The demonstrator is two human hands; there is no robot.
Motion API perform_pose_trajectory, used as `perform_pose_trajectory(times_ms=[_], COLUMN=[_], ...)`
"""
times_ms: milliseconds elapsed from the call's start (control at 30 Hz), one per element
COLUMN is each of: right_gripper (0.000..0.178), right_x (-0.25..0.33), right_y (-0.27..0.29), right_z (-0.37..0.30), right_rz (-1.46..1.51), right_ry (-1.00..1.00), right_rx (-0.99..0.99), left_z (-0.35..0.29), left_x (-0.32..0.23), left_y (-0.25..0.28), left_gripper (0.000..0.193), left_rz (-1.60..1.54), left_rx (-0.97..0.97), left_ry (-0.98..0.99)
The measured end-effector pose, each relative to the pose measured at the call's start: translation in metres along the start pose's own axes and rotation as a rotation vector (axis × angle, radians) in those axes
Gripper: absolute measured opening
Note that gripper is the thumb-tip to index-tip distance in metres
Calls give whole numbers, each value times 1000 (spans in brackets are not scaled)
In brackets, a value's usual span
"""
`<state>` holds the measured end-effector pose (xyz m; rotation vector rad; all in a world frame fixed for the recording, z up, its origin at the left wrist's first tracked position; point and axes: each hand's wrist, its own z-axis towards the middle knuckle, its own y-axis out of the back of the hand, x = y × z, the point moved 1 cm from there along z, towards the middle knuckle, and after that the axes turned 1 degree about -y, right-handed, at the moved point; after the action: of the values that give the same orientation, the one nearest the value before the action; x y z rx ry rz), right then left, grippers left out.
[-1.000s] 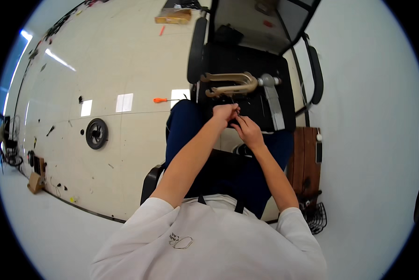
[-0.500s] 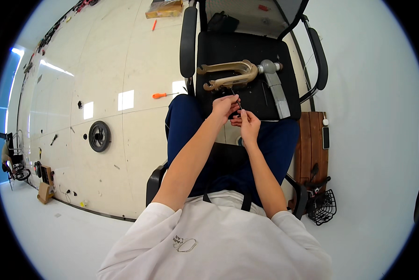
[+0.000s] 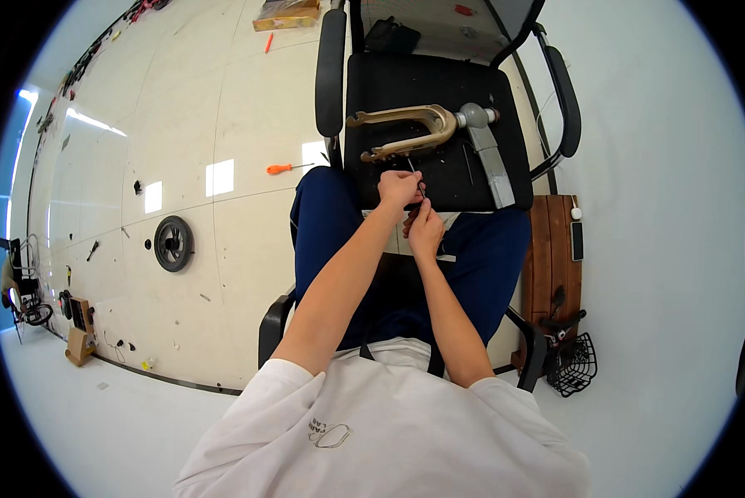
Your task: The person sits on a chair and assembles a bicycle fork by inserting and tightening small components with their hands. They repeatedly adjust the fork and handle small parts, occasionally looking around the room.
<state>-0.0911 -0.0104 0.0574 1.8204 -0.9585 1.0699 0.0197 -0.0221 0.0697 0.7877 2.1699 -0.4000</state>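
Note:
On the black chair seat (image 3: 439, 79) lies a gold-brown wheel fork (image 3: 446, 129), its prongs to the left and its ball-shaped grey joint to the right. A flat grey bar (image 3: 493, 170) runs from that joint toward me. Just on the near side of the fork, my left hand (image 3: 401, 189) pinches a thin dark rod (image 3: 411, 164), whose exact kind I cannot make out. The rod's far end reaches close to the lower prong; contact is unclear. My right hand (image 3: 424, 231), closed, grips the rod's near end. Another thin dark rod (image 3: 470, 164) rests beside the grey bar.
To the left on the tiled floor are an orange-handled screwdriver (image 3: 279, 168), a small black wheel (image 3: 174, 243) and several loose parts. A wooden bench (image 3: 547, 266) with a phone (image 3: 577, 241) stands at right, near a black wire basket (image 3: 573, 365). Armrests (image 3: 331, 75) flank the seat.
My right hand has shifted a little left and toward me, turning so its fingers wrap closer. My left hand stays on the rod nearly in place. The fork has not visibly moved.

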Motion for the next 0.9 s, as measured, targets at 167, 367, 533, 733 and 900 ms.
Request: perform_pose_trajectory(times_ms=[167,367,533,733,900], right_gripper=[49,44,43,33,27], right_x=[-3,2,0,-4,-7], right_y=[-10,-6,0,12,14], right_z=[2,8,6,8,13], right_rz=[222,588,580,692,774], right_ry=[-247,-442,-411,-403,-378], right_rx=[-39,52,156,286,319], left_z=[3,3,1,-14,-10], left_x=[3,0,-2,-15,-18], left_y=[0,-2,1,9,9], left_gripper=[19,18,18,18,20], left_rz=[-32,30,-8,120,136], left_rx=[-1,-58,-61,-77,-85], left_ry=[11,-1,9,-44,-52])
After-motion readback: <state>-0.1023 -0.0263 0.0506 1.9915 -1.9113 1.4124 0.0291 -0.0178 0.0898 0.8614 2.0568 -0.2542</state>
